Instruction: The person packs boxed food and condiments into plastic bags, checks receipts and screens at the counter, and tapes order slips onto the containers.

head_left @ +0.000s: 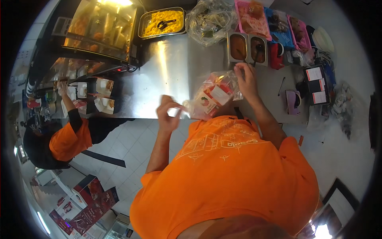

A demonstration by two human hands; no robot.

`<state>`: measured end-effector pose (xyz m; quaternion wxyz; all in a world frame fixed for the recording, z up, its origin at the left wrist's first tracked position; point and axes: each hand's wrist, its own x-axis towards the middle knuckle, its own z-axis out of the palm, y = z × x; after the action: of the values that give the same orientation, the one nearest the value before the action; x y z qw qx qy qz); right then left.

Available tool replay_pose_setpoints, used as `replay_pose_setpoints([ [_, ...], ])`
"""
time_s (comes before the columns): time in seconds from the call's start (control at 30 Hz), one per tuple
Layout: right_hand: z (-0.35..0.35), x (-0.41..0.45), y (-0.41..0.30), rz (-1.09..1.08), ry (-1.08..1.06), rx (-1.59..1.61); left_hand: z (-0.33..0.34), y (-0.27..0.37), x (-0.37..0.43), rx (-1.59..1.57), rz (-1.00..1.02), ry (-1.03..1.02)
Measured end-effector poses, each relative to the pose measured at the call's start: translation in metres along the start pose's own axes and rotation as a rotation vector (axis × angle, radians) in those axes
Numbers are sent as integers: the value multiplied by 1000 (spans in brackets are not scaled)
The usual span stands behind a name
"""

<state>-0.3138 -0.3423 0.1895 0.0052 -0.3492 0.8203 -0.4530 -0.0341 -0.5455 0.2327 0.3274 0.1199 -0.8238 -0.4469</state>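
A clear plastic bag (195, 108) lies in front of my body at the metal counter's near edge. Inside it is a red and white printed carton (212, 97) with a pale slip on top. At the bag's left end my left hand (168, 113) pinches the thin plastic between thumb and fingers, slightly blurred. My right hand (247, 80) has its fingers curled at the bag's upper right edge, just below two metal sauce pans; its hold on the film is partly hidden.
Two sauce pans (238, 47) with ladles, a tray of yellow food (164, 22) and a lit display case (98, 35) line the back. A tape dispenser (276, 55) and a tablet (317, 85) are right. Leftward, a co-worker (70, 139) reaches toward open boxes (104, 95).
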Motion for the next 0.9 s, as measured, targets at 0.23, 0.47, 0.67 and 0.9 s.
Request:
replay_pose_setpoints([
  [0.23,58,-63,198,862,-430,628,53,-117,-165,-791,-1519,78],
  [0.47,85,-28,177,858,-730,677,165,-122,-129,-1181,-1112,197],
  [0.67,71,-27,163,893,-711,764,183,-177,-118,-897,-1055,202],
  [0.9,79,-78,151,1017,-623,1111,173,-175,-82,-960,-1172,-5],
])
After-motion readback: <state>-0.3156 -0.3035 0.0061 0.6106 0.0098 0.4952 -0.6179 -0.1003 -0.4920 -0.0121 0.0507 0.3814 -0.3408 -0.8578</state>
